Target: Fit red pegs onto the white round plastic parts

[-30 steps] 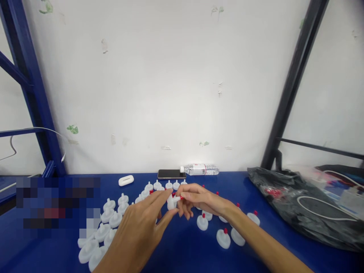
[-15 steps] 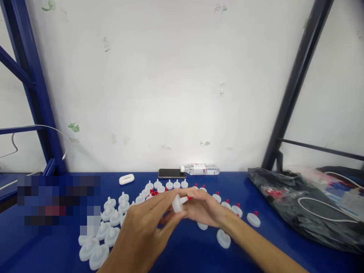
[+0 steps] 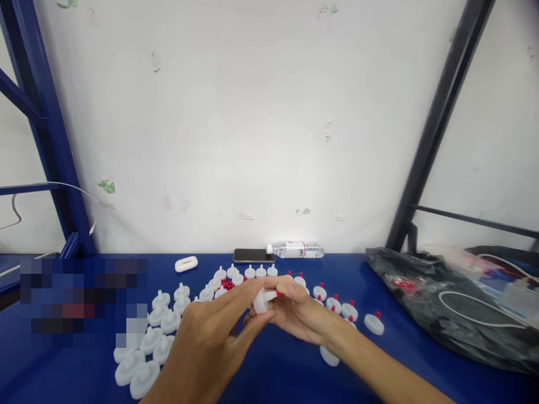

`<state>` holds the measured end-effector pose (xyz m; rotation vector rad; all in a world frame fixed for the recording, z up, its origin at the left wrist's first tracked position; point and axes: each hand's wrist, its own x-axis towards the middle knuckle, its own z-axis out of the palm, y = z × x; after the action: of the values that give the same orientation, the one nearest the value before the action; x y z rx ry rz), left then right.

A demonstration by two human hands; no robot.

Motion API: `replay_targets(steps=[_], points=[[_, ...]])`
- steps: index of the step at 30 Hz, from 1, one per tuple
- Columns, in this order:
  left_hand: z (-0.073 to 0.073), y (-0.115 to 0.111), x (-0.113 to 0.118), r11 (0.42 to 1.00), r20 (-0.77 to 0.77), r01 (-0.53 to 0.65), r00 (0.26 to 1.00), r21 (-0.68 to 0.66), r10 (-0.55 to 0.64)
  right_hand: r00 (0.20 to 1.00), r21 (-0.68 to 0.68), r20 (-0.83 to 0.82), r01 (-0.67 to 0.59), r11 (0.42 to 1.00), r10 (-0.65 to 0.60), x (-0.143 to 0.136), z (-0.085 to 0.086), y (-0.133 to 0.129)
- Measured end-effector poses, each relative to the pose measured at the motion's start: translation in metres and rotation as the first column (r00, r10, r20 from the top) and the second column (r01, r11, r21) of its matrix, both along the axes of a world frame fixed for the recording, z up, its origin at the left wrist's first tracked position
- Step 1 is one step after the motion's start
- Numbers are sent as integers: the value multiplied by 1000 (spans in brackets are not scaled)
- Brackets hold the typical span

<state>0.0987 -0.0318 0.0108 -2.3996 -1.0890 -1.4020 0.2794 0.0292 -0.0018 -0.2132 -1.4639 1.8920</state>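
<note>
A white plastic nozzle cap (image 3: 260, 303) is held between my two hands, lying on its side with its spout to the right. My left hand (image 3: 213, 334) grips the round base between thumb and fingers. At the spout's end, the thumb and fingers of my right hand (image 3: 301, 311) pinch a small red tip cap (image 3: 278, 293), partly hidden by the thumb. Behind my left hand lie several loose red tip caps (image 3: 228, 285). To the left stand many white nozzle caps (image 3: 144, 379) without red tips. Red-tipped nozzle caps (image 3: 374, 324) stand around my right forearm, some partly hidden by it.
A phone (image 3: 252, 256) and a clear water bottle (image 3: 297, 249) lie by the wall, with a small white case (image 3: 186, 264) to their left. On the right, a black plastic bag (image 3: 404, 297) carries a cable and a packet of red pieces. The blue table (image 3: 269, 370) is below.
Both hands keep their grip on the nozzle cap and red tip. My right thumb and wrist have shifted slightly, uncovering more red-tipped caps behind. The whole view has moved a little.
</note>
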Motion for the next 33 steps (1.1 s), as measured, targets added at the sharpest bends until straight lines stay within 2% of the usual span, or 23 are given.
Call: replay_targets(steps=[13,22,26,28,30,32,33], points=[[5,-2,2,999,28,36,999,5,-36,997,62,3,72,995,-72,-2,3,-5],[0,2,1,995,73,36,996,94,-43,993,103,14,117,988,-119,-4,5,-11],[2,0,1,998,73,32,997,49,-35,990,149,34,133,980,-140,-7,4,-11],[3,-1,0,1000,44,-11,999,14,11,986,185,74,136,973,-151,-6,5,-8],[3,1,-2,995,8,-90,996,37,89,971,242,136,159,957,-196,-3,9,-5],[1,4,-3,971,-35,-205,977,122,211,929,338,180,251,907,-324,1,14,-1],[1,5,-4,950,-59,-262,960,169,275,891,400,184,318,859,-415,3,17,-1]])
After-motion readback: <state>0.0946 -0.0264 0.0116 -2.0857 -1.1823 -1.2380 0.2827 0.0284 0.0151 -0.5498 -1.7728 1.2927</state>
